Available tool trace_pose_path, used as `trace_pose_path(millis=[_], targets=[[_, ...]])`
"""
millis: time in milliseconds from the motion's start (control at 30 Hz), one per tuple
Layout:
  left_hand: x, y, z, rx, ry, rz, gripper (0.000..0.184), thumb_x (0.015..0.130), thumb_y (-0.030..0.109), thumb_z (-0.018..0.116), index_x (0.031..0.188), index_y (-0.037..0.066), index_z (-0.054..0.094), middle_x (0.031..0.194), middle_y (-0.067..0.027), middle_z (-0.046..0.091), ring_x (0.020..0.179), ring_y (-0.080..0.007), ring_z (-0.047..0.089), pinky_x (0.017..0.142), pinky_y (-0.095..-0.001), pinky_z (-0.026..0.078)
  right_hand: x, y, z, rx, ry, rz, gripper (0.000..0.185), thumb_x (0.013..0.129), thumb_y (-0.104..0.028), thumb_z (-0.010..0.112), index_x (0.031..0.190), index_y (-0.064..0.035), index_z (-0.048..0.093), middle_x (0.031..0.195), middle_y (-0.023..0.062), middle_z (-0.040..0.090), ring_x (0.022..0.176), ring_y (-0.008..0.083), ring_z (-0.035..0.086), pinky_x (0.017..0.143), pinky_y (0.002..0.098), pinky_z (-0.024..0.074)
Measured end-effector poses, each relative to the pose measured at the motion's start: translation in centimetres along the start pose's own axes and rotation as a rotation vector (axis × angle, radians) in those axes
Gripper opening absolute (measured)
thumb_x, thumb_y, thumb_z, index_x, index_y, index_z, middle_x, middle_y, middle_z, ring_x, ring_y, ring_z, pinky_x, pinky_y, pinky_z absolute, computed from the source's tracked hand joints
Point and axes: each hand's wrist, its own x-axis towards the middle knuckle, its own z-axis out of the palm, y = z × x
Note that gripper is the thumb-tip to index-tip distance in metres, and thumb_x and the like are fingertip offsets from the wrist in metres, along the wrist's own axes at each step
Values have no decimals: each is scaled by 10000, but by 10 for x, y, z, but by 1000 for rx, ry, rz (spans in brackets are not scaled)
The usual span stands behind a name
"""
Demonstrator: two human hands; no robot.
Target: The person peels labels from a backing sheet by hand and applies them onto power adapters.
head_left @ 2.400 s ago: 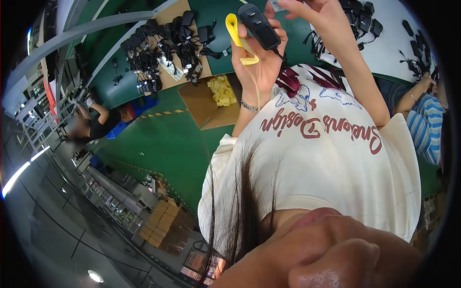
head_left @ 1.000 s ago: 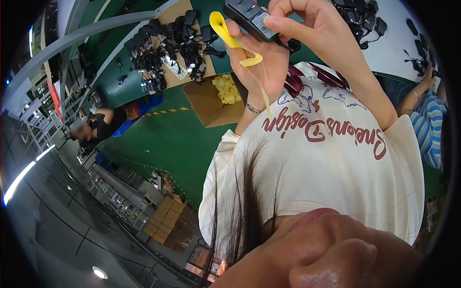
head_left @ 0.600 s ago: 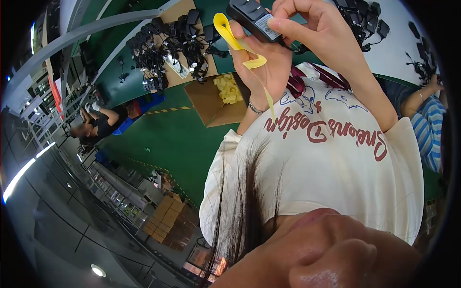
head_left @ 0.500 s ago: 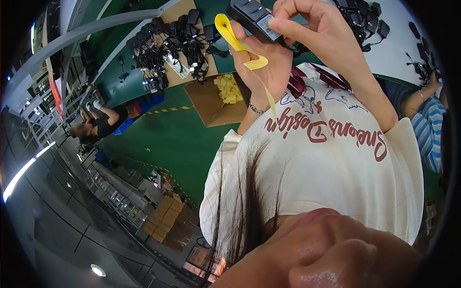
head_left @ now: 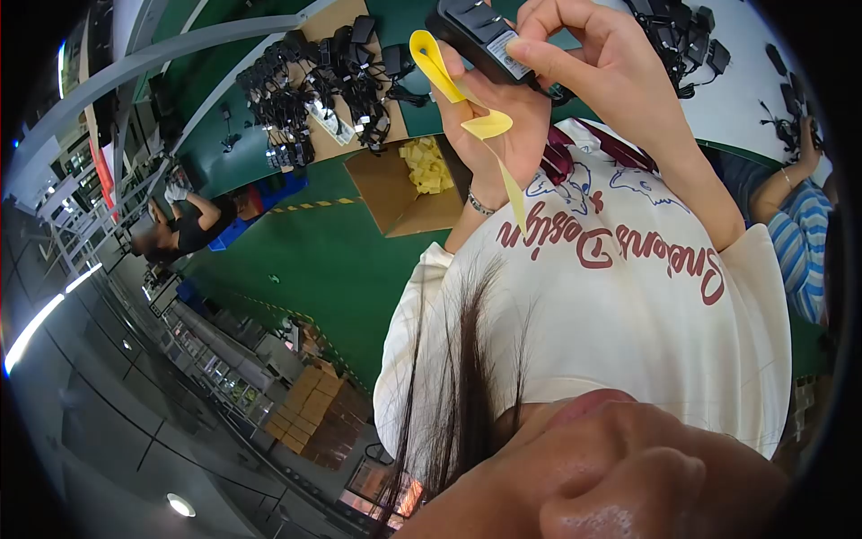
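Reference point: the black adapter [head_left: 474, 40], held up in front of the chest in the left hand [head_left: 521, 115], fingers partly hidden behind it. The right hand [head_left: 615, 63] is curled narrow, its thumb touching the white label [head_left: 515, 66] on the adapter; cannot tell whether its fingers also grip. A yellow strip [head_left: 489, 125] loops at the left fingertips beside the adapter and trails below it across the palm and wrist; how it is fixed is unclear. Below and left of the adapter: an open cardboard box [head_left: 382, 198] containing yellow pieces [head_left: 426, 166]. Left of the adapter, on the green tabletop [head_left: 415, 119]: corded adapters [head_left: 359, 85], many on a cardboard sheet [head_left: 334, 16]. To its right: further black adapters [head_left: 680, 40] on a white surface [head_left: 738, 90]; beyond these, a co-worker's striped sleeve [head_left: 804, 242]. Farthest, well left and lower than the adapter: a dark-clothed person [head_left: 193, 234] and stacked cartons [head_left: 305, 409].
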Motion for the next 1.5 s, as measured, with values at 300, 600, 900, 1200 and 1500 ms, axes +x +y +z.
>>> trace_pose_path(millis=[300,600,900,1200,1500], targets=[[-2,0,-4,95,47,-67,476,1023,616,462,1298,234,534,1258,43,572,1170,-164,504,948,-368,390,1,-4,2,-128,47,87,116,934,-55,714,904,9,622,987,9,582,793,39,574,639,183,477],[-5,-1,-3,40,100,-41,639,1017,656,433,1459,196,459,1300,11,575,1185,-142,508,1009,-379,380,3,-12,11,3,44,19,135,929,-57,721,892,1,605,972,6,589,786,32,573,635,180,484],[3,10,19,-7,193,-75,335,1031,370,533,1271,143,583,1246,-35,629,1129,-189,578,965,-379,455,20,-53,31,-169,503,992,85,971,-23,637,897,-19,595,973,11,594,770,63,582,640,187,474],[14,-4,7,-126,175,-48,149,1036,274,560,1107,155,616,1302,-60,611,1206,-200,556,1072,-363,422,-18,-29,-8,-577,62,426,205,992,65,501,1014,-9,691,1005,44,553,843,104,596,783,237,473],[26,-36,-24,-255,116,-270,376,1097,462,410,1256,174,592,1305,-38,604,1209,-211,554,1102,-446,376,-52,-46,-15,-653,364,530,208,908,-126,736,1038,12,651,1043,105,592,922,192,603,860,287,475]])
